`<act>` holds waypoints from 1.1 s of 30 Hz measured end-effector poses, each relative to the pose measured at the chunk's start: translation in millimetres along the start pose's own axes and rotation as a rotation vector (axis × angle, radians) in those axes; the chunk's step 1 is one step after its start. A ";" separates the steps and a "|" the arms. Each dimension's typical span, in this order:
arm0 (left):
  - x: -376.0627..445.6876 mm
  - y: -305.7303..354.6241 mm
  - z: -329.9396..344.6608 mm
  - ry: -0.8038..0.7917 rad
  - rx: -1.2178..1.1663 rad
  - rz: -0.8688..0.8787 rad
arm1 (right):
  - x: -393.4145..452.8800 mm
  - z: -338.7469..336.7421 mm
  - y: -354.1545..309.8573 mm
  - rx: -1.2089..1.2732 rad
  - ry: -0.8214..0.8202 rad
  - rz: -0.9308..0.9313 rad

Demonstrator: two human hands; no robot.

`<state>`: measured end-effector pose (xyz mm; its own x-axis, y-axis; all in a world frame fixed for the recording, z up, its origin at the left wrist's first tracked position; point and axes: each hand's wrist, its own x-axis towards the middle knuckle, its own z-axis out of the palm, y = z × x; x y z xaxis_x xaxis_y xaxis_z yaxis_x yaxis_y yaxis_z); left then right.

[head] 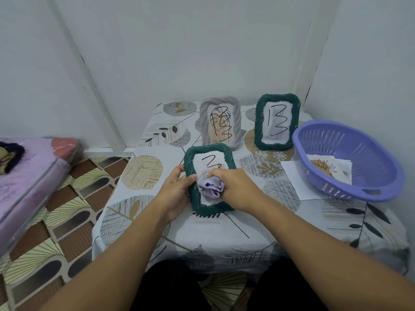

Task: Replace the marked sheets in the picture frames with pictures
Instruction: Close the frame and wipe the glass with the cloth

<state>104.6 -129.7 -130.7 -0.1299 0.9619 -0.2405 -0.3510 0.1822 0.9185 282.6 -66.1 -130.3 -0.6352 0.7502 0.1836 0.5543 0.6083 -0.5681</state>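
A dark green picture frame (203,211) with a black-marked sheet lies tilted on the table in front of me. My left hand (176,190) grips its left edge. My right hand (235,187) holds a bunched lilac cloth (211,187) pressed on the frame's glass. Behind stand a grey frame (203,122) holding a scribbled sheet and a second green frame (260,122) with a marked sheet. Pictures (325,168) lie in the purple basket (359,194).
The small table (280,221) wears a leaf-patterned cloth and stands against a white wall. A white paper sheet (296,176) lies under the basket's left side. A pink-purple wrapped mattress (27,180) sits on the patterned floor at the left.
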 end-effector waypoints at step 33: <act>0.5 1.6 1.2 -0.023 0.021 0.020 | 4.7 -7.4 -8.7 -0.090 0.014 -0.077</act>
<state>105.0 -128.7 -128.9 -0.1150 0.9699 -0.2147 -0.3286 0.1669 0.9296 278.8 -65.9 -118.5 -0.6703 0.7037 0.2358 0.5508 0.6846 -0.4774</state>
